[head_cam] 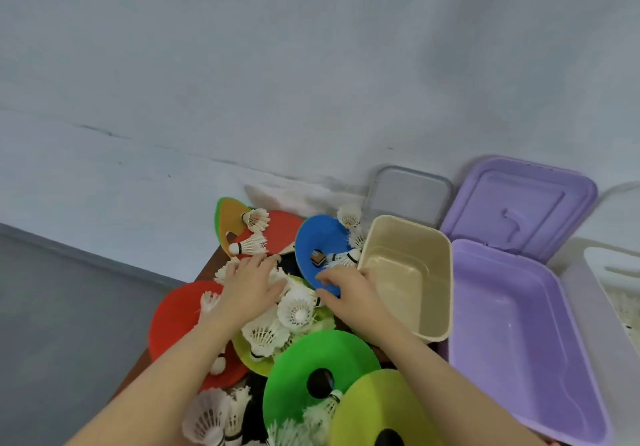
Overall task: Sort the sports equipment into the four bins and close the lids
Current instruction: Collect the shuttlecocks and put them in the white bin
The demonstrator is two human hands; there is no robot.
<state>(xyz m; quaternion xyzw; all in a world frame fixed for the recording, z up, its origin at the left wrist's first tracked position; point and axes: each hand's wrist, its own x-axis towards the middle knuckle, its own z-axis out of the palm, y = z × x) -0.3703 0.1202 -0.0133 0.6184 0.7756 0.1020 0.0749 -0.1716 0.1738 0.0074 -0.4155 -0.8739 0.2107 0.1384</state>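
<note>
Yellow-green cone (384,411) lies nearest. Left hand (247,286) spreads flat on shuttlecocks (298,308); right hand (349,289) pinches the blue cone (320,237), its fingers (327,277) just beside the empty cream bin (436,262). Lifting could spill the loose shuttlecocks lying on that cone.

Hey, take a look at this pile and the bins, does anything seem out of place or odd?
One thing stands out: a small dark block, unlike the rest, lies on the blue disc cone among the white shuttlecocks. Otherwise it is an unsorted heap of cones and shuttlecocks. The beige bin and purple bin stand open and look empty.
</note>
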